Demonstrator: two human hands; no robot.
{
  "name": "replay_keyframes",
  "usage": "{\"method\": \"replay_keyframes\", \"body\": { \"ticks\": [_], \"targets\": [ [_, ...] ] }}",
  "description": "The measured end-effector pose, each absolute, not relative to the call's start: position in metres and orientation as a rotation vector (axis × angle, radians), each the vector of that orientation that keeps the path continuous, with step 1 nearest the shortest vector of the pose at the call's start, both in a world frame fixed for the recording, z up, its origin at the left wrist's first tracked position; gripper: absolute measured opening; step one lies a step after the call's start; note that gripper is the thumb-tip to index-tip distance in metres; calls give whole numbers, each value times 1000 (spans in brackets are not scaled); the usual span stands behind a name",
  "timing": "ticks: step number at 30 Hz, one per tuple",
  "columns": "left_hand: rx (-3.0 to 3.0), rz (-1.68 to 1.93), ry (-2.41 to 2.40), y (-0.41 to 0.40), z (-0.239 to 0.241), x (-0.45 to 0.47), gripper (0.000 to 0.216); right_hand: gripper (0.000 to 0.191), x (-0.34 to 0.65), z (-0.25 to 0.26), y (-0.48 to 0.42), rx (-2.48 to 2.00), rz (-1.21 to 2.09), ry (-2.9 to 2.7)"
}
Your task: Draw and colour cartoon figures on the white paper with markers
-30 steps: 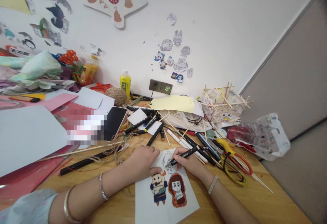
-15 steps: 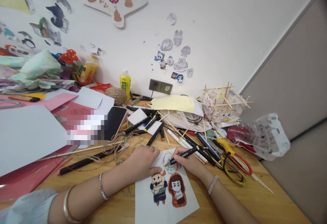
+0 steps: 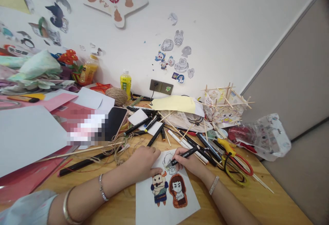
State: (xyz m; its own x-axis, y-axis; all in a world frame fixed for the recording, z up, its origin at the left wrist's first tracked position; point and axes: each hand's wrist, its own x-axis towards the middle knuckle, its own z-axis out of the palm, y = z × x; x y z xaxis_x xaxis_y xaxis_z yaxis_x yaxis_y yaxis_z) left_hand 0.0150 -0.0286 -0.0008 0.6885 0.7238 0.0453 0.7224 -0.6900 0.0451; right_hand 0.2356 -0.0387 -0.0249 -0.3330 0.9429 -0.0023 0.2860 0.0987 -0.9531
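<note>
A white sheet of paper [image 3: 146,214] lies on the wooden table, with two coloured cartoon figures, a horned one [image 3: 159,189] and one in an orange hood [image 3: 178,191]. Above them is an uncoloured outline figure [image 3: 168,160], partly hidden by my fingers. My right hand [image 3: 186,161] is closed around a black marker [image 3: 189,152], its tip on or just over the outline figure. Resting flat at the sheet's upper left edge, my left hand [image 3: 145,163] has its fingers stretched out and holds nothing.
Several markers [image 3: 156,134] and thin wooden sticks lie beyond the sheet. Scissors with red and yellow handles [image 3: 240,165] are on the right, near a clear plastic bag [image 3: 269,139]. A phone [image 3: 116,124], twine ball [image 3: 117,96] and yellow bottle [image 3: 125,83] stand or lie to the left.
</note>
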Motion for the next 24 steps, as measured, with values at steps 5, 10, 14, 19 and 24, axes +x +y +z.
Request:
{"method": "replay_keyframes", "body": {
  "ticks": [5, 10, 14, 19, 24],
  "targets": [
    [2871, 99, 1222, -29, 0, 15, 39, 22, 235, -25, -38, -1215, 1243, -1707],
    [2883, 106, 1226, -28, -3, 15, 36, 23, 235, -27, -37, -1234, 1228, -1698],
    [2886, 113, 1221, -27, -6, 15, 38, 25, 235, -26, -38, -1220, 1251, -1690],
    [2881, 117, 1218, -28, -4, 14, 37, 26, 233, -22, -39, -1221, 1256, -1683],
    [2875, 102, 1213, -29, -1, 15, 38, 28, 233, -20, -40, -1206, 1274, -1688]
  ]
}}
